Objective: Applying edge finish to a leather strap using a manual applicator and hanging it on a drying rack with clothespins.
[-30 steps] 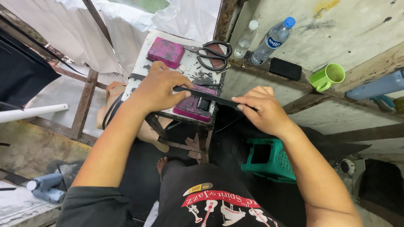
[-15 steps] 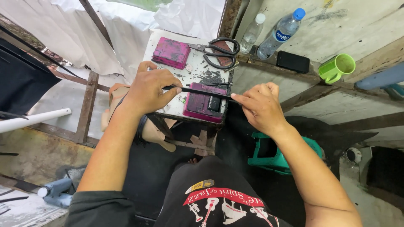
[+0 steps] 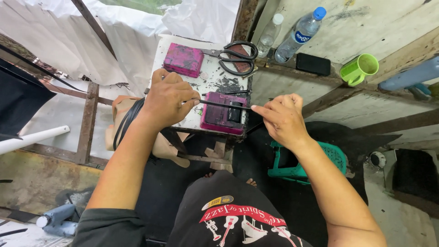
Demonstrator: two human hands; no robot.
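A thin black strip (image 3: pixel 224 105) stretches between my two hands above a small white work stand (image 3: pixel 208 75). My left hand (image 3: pixel 168 98) pinches its left end over the stand. My right hand (image 3: pixel 282 120) pinches its right end just past the stand's right edge. Under the strip lies a magenta-stained block (image 3: pixel 217 120) with a small black piece on top of it. A second magenta block (image 3: pixel 183 60) sits at the stand's far left, and black-handled scissors (image 3: pixel 235 57) lie at its far right. Dark scraps are scattered between them.
On the ledge to the right stand two clear plastic bottles (image 3: pixel 299 34), a black phone (image 3: pixel 313 64) and a green mug (image 3: pixel 359 69). A green plastic stool (image 3: pixel 304 169) is under my right arm. A white pipe (image 3: pixel 32 138) and wooden frame bars (image 3: pixel 86 123) are at left.
Both hands have shifted slightly while keeping hold of the black strip; the strip now lies more level over the magenta block. The view has tilted a little.
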